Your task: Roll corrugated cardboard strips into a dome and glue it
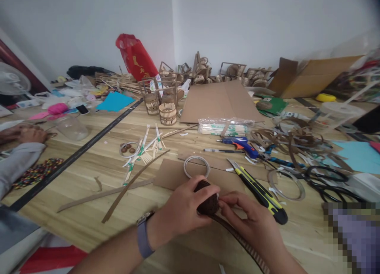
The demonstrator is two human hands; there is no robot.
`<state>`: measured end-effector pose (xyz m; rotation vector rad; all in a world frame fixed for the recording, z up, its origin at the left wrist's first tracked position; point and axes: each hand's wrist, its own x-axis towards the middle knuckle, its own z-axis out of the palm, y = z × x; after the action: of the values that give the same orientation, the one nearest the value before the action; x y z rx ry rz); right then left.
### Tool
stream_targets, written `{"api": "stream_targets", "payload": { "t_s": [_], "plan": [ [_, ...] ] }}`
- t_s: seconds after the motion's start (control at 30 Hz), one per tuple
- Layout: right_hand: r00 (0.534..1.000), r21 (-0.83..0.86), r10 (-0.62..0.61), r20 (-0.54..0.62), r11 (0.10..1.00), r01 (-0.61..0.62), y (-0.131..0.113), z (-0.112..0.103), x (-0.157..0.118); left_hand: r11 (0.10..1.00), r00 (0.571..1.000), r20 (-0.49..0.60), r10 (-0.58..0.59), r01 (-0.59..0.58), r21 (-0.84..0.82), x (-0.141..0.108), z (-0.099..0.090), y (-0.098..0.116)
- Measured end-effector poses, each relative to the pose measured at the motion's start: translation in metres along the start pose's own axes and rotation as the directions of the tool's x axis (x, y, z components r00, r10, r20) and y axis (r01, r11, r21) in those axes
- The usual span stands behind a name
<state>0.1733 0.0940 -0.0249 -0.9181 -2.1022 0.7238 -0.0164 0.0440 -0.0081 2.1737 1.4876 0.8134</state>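
Note:
A dark brown round piece [209,205] with a woven-looking surface sits in my left hand [178,210], the fingers curled over it. From its right side a long strip [237,238] with dark edges and pale slats trails to the lower right. My right hand [255,224] pinches at the edge of the round piece, where the strip meets it; the exact spot between the fingertips is partly hidden. Just beyond lies a tape ring [185,169] on cardboard [166,175]. A yellow and black utility knife [261,195] rests to the right, its blade pointing away.
Behind are a blue glue gun [243,144], a pen [219,150] and wrapped sticks [222,127]. Small slatted buckets [168,114] stand further back. Black scissors [326,177] and brown strips [292,143] lie right. A co-worker's hand [32,133] is at the far left.

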Motion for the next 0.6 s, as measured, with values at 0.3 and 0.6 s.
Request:
{"api": "stream_targets", "payload": {
  "t_s": [0.3,0.6],
  "plan": [
    [0.983,-0.119,-0.178,-0.043,0.978,0.172,-0.012,-0.003,0.004,1.0,1.0,-0.026,-0.005,0.006,0.002,-0.003,0.003,0.0],
    [0.962,-0.214,-0.269,-0.052,0.944,0.252,-0.01,-0.004,0.006,1.0,0.998,-0.056,0.017,-0.017,0.008,-0.002,0.005,-0.001]
  ]
}}
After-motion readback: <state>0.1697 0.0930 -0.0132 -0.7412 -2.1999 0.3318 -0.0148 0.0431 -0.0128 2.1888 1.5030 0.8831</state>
